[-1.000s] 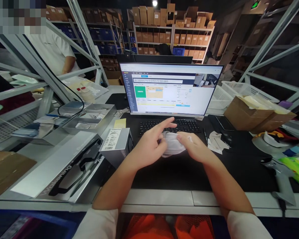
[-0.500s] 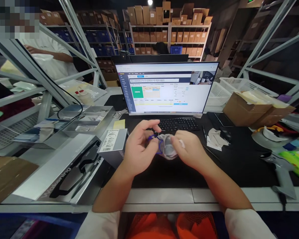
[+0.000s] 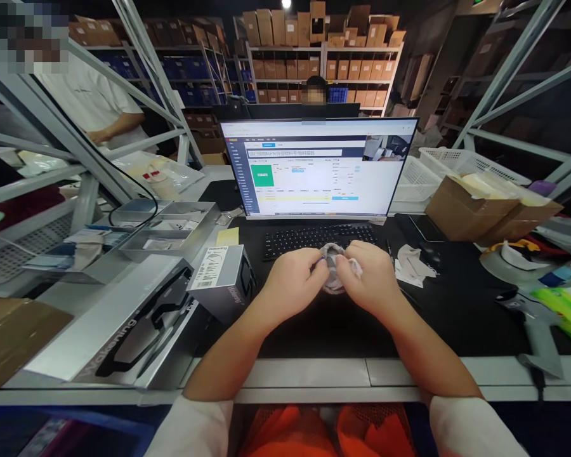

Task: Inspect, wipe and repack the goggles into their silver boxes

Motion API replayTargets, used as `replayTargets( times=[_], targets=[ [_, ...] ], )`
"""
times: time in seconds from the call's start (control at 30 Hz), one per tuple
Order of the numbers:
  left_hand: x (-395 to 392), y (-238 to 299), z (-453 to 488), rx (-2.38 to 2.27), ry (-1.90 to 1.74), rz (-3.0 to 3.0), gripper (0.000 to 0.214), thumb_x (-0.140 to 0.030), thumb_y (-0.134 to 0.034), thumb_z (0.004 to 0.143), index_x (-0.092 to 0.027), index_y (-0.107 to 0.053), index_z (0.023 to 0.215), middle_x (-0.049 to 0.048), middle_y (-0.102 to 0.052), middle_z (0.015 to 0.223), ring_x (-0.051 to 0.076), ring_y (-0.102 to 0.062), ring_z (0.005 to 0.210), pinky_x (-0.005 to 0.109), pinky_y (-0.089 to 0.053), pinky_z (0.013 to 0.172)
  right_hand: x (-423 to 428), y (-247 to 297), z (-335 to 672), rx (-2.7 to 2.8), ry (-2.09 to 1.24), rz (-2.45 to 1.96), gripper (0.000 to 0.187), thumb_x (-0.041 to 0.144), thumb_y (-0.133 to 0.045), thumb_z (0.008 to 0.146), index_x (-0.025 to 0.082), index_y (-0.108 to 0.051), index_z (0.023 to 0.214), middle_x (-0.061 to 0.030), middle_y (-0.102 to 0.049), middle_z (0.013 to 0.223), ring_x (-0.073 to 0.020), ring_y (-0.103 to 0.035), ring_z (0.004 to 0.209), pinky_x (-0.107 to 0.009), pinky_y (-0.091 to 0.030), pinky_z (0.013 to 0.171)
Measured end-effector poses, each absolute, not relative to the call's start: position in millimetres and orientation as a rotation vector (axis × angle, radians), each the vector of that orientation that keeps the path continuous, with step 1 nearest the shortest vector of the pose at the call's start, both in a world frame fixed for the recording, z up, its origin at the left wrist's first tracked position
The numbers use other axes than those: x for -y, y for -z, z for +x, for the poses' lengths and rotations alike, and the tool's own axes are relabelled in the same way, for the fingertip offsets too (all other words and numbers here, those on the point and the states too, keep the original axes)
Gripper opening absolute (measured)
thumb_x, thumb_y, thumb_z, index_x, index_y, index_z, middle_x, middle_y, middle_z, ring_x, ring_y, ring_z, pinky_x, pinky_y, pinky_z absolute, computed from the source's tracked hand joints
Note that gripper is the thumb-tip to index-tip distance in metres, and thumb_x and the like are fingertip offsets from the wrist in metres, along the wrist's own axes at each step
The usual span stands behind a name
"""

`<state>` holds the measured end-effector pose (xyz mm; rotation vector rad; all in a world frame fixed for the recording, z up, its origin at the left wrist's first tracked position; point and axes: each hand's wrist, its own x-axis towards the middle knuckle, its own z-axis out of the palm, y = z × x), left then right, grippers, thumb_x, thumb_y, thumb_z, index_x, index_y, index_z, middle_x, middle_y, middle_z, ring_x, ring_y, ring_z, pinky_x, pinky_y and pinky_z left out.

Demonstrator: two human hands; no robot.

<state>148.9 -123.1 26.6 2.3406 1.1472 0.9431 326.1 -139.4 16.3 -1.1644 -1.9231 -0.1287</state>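
Note:
Both my hands are over the black mat in front of the keyboard (image 3: 290, 240), holding a small, crumpled grey pouch (image 3: 333, 279) with its round mouth facing up. My left hand (image 3: 289, 279) is closed, thumb against fingers, at the left side of the rim. A bit of blue cord shows at those fingertips; the rest is hidden. My right hand (image 3: 371, 274) pinches the pouch's right side, its thumb at the mouth. Some pale material bulges out beside the right fingers. What lies inside the pouch is not clear.
Left stand a grey Wakening box (image 3: 221, 279) and a larger silver box (image 3: 124, 324) picturing glasses. A monitor (image 3: 314, 178) rises behind the keyboard. To the right are a crumpled paper (image 3: 413, 265), a mouse (image 3: 431, 255), a scanner (image 3: 535, 330) and cardboard boxes (image 3: 471, 206). A co-worker (image 3: 95, 101) stands at left.
My left hand has moved right and closed on the pouch's rim; earlier its fingers were raised around a looped blue cord. The pouch has shifted slightly right. The co-worker's arm has lowered.

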Motion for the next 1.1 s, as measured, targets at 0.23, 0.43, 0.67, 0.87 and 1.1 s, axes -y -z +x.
replayTargets(
  times=[0.23,0.43,0.67,0.87,1.1],
  targets=[
    [108,-29,136,-1.165,-1.176,2.178,0.037,-0.028,-0.045,0.096,-0.019,-0.037,0.061,-0.0039,-0.04,0.059,0.011,-0.04,0.058,0.028,-0.029,0.059,148,-32,344,2.027,-0.282,-1.038,0.029,0.032,-0.047,0.098,0.02,-0.045,0.071,-0.0014,-0.05,0.074,-0.0157,-0.046,0.069,-0.031,-0.033,0.066],
    [115,-29,136,-1.012,-1.192,2.255,0.035,-0.026,-0.042,0.098,-0.02,-0.038,0.063,-0.0029,-0.043,0.062,0.011,-0.041,0.059,0.028,-0.031,0.059,147,-34,347,2.168,-0.532,-1.038,0.034,0.038,-0.048,0.101,0.019,-0.051,0.073,-0.0009,-0.053,0.078,-0.0135,-0.048,0.071,-0.027,-0.035,0.065],
    [135,-26,152,-0.869,-1.067,2.521,0.028,-0.022,-0.044,0.094,-0.02,-0.041,0.066,-0.0012,-0.05,0.065,0.013,-0.046,0.061,0.029,-0.032,0.061,136,-18,325,2.067,-0.432,-1.242,0.026,0.013,-0.059,0.082,0.019,-0.045,0.062,0.0028,-0.053,0.064,-0.0114,-0.046,0.06,-0.026,-0.029,0.058],
    [122,-25,148,-1.095,-0.963,2.183,0.032,-0.029,-0.043,0.096,-0.021,-0.039,0.066,-0.0032,-0.047,0.063,0.013,-0.046,0.06,0.028,-0.033,0.058,141,-18,319,1.9,-0.471,-1.248,0.021,0.029,-0.059,0.091,0.02,-0.064,0.074,0.0002,-0.063,0.07,-0.0127,-0.052,0.062,-0.027,-0.035,0.061],
    [84,-8,145,-1.056,-0.77,2.017,0.028,-0.044,-0.065,0.084,-0.021,-0.056,0.096,-0.0011,-0.063,0.084,0.016,-0.057,0.075,0.029,-0.044,0.069,125,-15,329,1.962,-0.838,-1.265,0.019,0.018,-0.054,0.079,0.017,-0.068,0.091,-0.004,-0.07,0.091,-0.018,-0.062,0.082,-0.029,-0.046,0.072]
  ],
)
